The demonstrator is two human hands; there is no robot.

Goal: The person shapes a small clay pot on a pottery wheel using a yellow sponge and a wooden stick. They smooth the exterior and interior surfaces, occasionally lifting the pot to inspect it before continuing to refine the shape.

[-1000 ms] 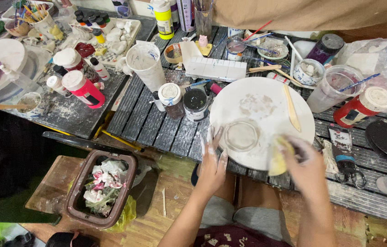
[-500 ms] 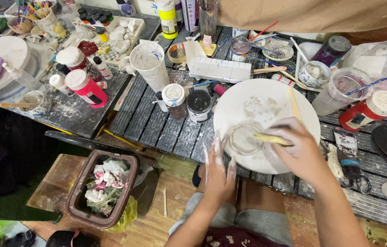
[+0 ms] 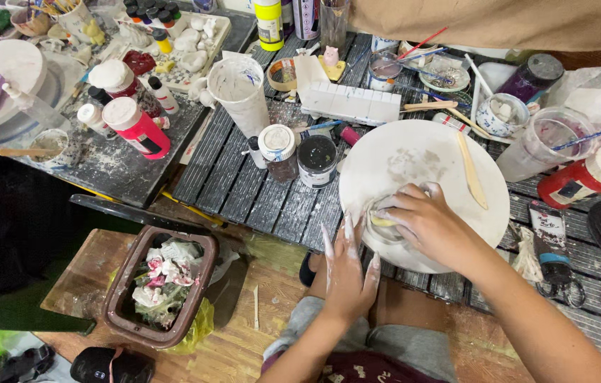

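Sponge (image 3: 383, 221) now presses into the small clay dish (image 3: 386, 230) on the white round board (image 3: 428, 170), right hand (image 3: 425, 223) curled over it; left hand (image 3: 346, 273), fingers spread and empty, has slid to the board's near edge.

i see a white round board (image 3: 425, 159) smeared with grey, a pale wooden stick (image 3: 471, 170) on it, a yellow sponge (image 3: 383, 222), white-dusted fingers on my left hand (image 3: 346, 273), a red bottle (image 3: 137, 128) with a white cap, and a brown bin (image 3: 117, 298).

The right hand (image 3: 425, 225) hides most of the small clay bowl (image 3: 386, 228).
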